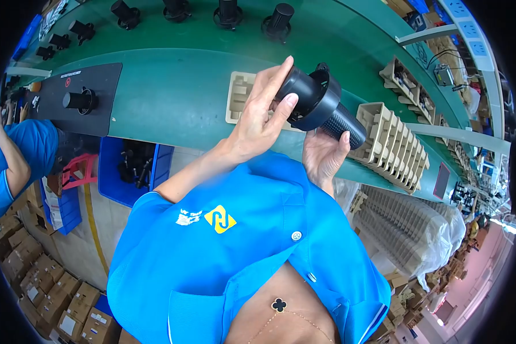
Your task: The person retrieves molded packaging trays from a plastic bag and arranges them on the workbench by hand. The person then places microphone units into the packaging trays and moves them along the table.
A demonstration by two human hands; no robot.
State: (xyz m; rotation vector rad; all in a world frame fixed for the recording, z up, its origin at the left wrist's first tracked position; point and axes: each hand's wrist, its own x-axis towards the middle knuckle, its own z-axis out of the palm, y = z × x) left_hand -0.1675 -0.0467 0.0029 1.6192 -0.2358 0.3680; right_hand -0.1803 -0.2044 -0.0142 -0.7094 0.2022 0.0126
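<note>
As left hand (259,119) clasps black housing (314,98) | half-open right hand (325,156) touches textured end (343,125)

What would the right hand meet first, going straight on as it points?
Most likely the black device: its textured barrel sits right at the right hand's fingers, though depth is unclear.

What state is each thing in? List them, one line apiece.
Black device: held, tilted
Left hand: gripping wide end
Right hand: gripping textured end
Blue bin: open, dark parts inside
Pale trays, right: stacked
Black unit: resting on dark mat
Clear plastic: loosely draped
</note>
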